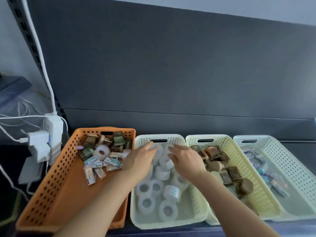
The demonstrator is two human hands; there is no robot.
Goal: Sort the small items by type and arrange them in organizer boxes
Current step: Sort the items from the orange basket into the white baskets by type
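Both hands over tape rolls (167, 211) in white basket (164, 224), beside orange basket (56, 194). Left hand (141, 161): fingers straight, touching far rolls. Right hand (187, 162): fingers bent over a roll, grip unclear.

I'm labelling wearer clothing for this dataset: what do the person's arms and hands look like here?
Both forearms are bare up to the frame's bottom edge: no sleeves in view. The left hand and right hand wear no gloves, and neither wrist shows a watch or bracelet. Motion blur hides any small ring.
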